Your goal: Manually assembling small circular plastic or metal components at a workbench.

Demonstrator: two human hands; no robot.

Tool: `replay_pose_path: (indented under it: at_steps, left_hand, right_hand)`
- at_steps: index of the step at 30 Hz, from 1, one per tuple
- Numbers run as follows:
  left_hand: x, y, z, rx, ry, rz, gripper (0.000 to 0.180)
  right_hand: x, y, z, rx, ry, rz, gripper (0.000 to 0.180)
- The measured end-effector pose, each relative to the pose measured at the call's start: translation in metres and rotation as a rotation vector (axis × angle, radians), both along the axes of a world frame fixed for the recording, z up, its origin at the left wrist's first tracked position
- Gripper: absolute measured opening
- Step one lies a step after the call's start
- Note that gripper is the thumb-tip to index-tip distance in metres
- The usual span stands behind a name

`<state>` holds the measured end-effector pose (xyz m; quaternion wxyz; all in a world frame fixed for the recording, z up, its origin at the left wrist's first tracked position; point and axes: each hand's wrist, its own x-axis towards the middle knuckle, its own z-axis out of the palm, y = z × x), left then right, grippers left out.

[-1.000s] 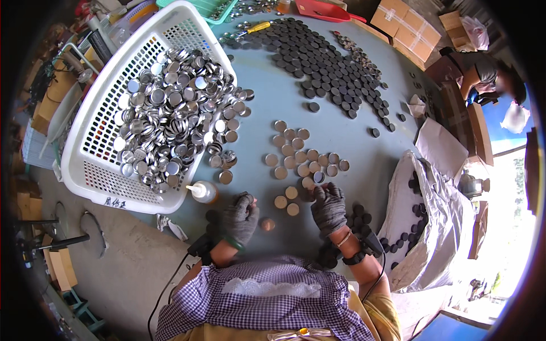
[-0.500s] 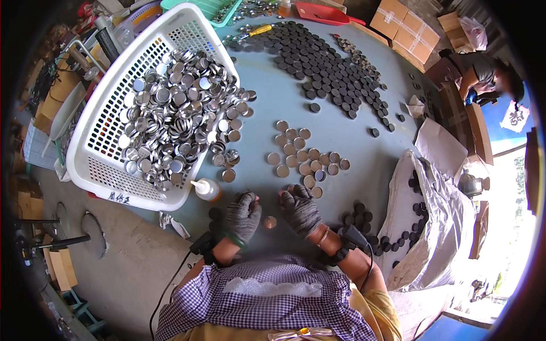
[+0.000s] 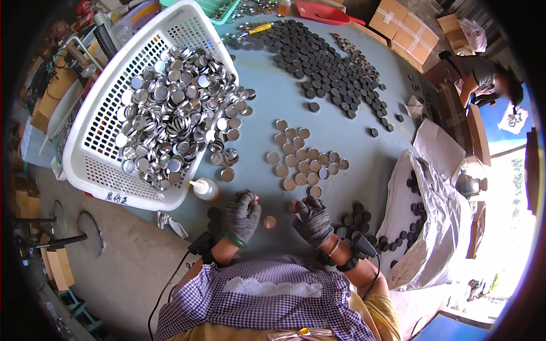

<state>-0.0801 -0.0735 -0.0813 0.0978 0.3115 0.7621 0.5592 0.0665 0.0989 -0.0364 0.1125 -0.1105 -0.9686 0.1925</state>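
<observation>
My left hand (image 3: 243,216), in a grey glove with bare fingertips, is closed with its fingers curled. Anything inside that grip is hidden. My right hand (image 3: 313,220), gloved the same way, has bent fingers drawn together, and I cannot make out anything in them. On the table between the hands lies one round, copper-toned disc (image 3: 269,221). Just beyond the right hand a loose cluster of shallow round metal caps (image 3: 303,166) lies flat. A squeeze bottle (image 3: 205,189) with a white nozzle and amber contents stands beyond the left hand.
A white plastic basket (image 3: 79,149) heaped with shiny metal caps (image 3: 170,108) rests at the left, some spilling onto the table. Many black discs (image 3: 324,62) cover the far side. More black discs (image 3: 357,219) lie right, beside a silvery sheet (image 3: 435,227). Another person (image 3: 476,74) bends at far right.
My right hand has moved right and slightly toward me. More metal caps now show at the near edge of the cluster, where that hand was. My left hand stays almost still.
</observation>
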Motion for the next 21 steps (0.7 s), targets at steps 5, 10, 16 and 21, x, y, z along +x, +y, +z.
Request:
replay_pose_path:
  at_steps: [5,10,16,21]
  left_hand:
    - [-0.001,0.001,0.002,-0.026,0.023,-0.011,0.024]
    - [-0.001,-0.001,0.016,-0.063,0.027,-0.008,0.023]
    - [0.000,0.001,0.009,-0.044,0.061,0.003,0.021]
    - [-0.002,-0.004,0.011,-0.111,0.044,0.024,0.020]
  right_hand:
    - [-0.011,0.020,-0.019,0.164,0.078,-0.192,0.031]
    - [-0.038,0.024,-0.011,0.098,0.100,-0.157,0.054]
    - [-0.049,0.026,-0.021,0.107,0.036,-0.148,0.065]
    - [-0.048,-0.010,0.044,0.138,0.236,0.031,0.066]
